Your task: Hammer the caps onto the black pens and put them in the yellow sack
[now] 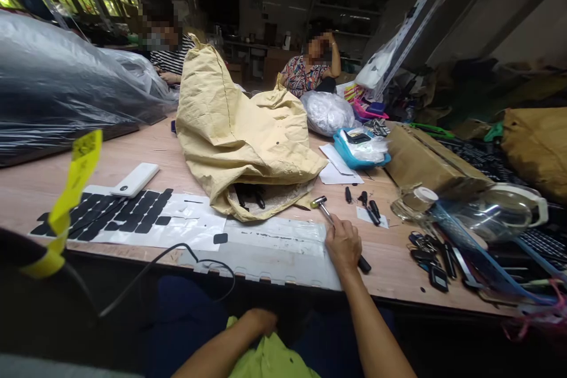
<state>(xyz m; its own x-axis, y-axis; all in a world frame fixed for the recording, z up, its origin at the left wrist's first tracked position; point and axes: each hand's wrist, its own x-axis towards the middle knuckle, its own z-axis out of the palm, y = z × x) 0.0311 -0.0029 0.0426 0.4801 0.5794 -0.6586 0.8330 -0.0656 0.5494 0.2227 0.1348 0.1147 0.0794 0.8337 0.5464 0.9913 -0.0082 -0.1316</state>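
My right hand (344, 245) is closed around a small hammer (325, 211), its head pointing away from me and its black handle end showing behind the hand. Under that hand lies a grey sheet (274, 254) at the table's front edge. Down at my lap, below the table edge, is my left hand (266, 320); its fingers are hidden. A beige cloth sack (248, 136) slumps beyond the sheet, its mouth toward me with dark pieces (252, 195) inside. Left of the sheet, black rounded stickers (142, 212) sit in rows on white backing.
A white power bank (136, 179) with a cable lies left. To the right are black tools (370, 209), keys (427, 254), a blue basket (361, 156), a cardboard box (429, 159) and a glass jug (496, 212). Two people (166, 59) sit across the table (146, 142).
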